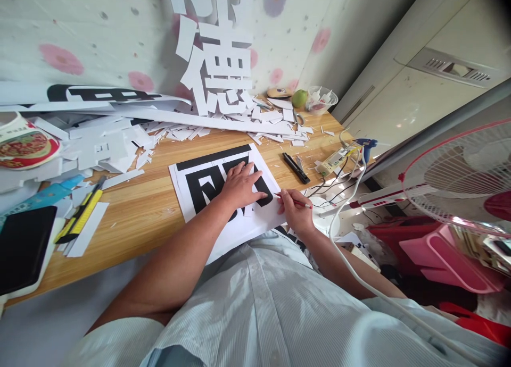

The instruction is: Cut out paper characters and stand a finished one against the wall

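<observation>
A white sheet [263,226] printed with a large black character lies at the table's front edge. My left hand [242,185] rests on it, fingers spread over the black print. At the sheet's right side, my right hand [294,210] is closed round a slim red pencil [300,202]. The pencil's tip points left, close to the rounded black stroke [263,186]; whether it touches the paper I cannot tell. Just beyond my right hand lies a black utility knife [296,168].
White cut-out characters [227,64] lean on the wall above scattered scraps [279,122]. A yellow utility knife [82,213] and a black phone [26,247] lie left. A power strip [333,161], blue glue gun [366,143] and loose cables sit right, near a fan [463,175].
</observation>
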`<state>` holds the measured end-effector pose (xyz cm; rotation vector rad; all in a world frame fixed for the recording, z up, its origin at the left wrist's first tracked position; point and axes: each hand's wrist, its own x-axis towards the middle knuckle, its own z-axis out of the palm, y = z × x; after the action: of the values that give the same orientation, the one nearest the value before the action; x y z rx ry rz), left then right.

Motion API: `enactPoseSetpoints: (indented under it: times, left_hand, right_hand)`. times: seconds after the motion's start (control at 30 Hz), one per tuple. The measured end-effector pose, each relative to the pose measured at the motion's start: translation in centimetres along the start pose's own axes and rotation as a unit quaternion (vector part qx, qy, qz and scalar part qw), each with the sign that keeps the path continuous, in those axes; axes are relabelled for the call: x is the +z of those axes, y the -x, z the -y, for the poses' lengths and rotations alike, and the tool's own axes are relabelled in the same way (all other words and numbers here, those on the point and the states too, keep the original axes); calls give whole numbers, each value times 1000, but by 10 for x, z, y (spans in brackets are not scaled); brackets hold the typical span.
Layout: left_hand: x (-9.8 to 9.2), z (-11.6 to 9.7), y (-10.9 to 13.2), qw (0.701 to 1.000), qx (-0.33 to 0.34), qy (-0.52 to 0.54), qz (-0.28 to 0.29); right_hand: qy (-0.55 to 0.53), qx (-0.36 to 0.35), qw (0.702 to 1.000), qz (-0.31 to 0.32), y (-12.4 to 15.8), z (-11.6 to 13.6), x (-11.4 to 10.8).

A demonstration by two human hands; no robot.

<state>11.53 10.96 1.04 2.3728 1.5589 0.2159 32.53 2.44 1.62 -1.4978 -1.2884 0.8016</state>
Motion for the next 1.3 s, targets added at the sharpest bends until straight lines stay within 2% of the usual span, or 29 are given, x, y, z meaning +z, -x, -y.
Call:
enactPoseSetpoints:
  times: [0.27,0.43,0.57,0.8,1.0,1.1,1.3]
  left_hand:
    - [-4,-3,1,1000,-2,-6,13]
    - [-3,-1,1,1000,5,-10,7]
    - [-4,3,2,1000,15,1,6]
    - [-11,23,22,1000,-5,8,7]
    - [-18,43,48,1000,-23,8,9]
    - [-18,44,52,999,-27,12,12]
    - [-14,38,53,999,-26,-1,-19]
  right_hand:
    - [19,-89,993,75,-5,-15,3]
    - [70,-182,975,108,-7,-19,-2]
    - [119,-209,961,136,-8,-16,-4]
    - [152,-223,954,134,-9,-11,-2]
    - [112,-207,964,122,-8,-13,-2]
    - [79,-190,970,126,-9,-16,-2]
    - [33,-149,978,145,-14,-14,-4]
